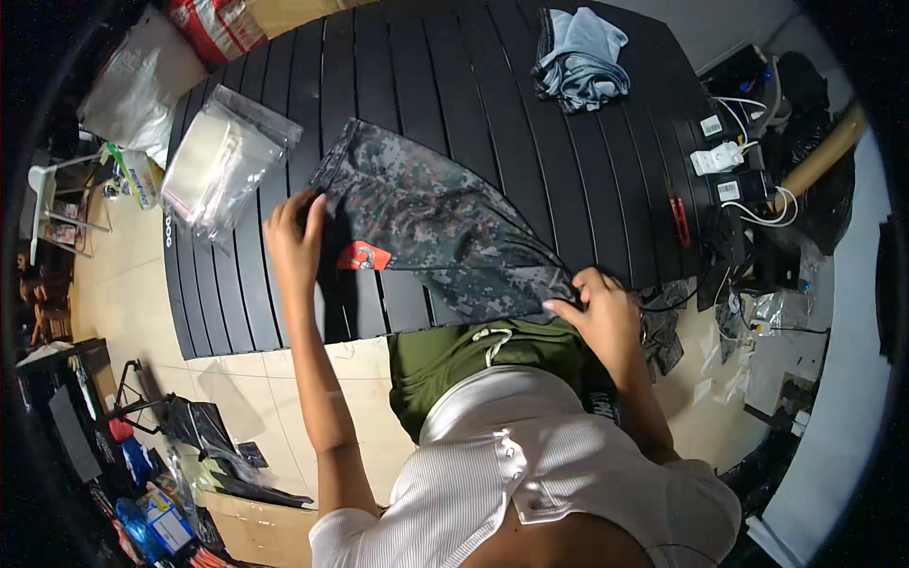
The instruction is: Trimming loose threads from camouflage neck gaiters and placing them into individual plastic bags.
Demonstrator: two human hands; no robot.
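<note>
A dark digital-camouflage garment (436, 208), which looks like folded shorts or trousers, lies slantwise across the black slatted table (284, 104). A red tag (365, 256) with white print shows at its near-left edge. My left hand (294, 232) is beside the garment's gathered left end, its thumb and fingers apart. At the lower right corner, close to the table's near edge, my right hand (598, 303) has thumb and fingers closed on the cloth. The fabric is wrinkled, and its nearest part reaches the table's front edge.
Clear plastic bags (222, 166) lie at the table's left. A light-blue and dark folded garment (584, 59) sits at the far right. Red-handled snips (680, 222) rest near the right edge, beside a white plug (718, 158) with cables. Bags and boxes crowd the floor at left.
</note>
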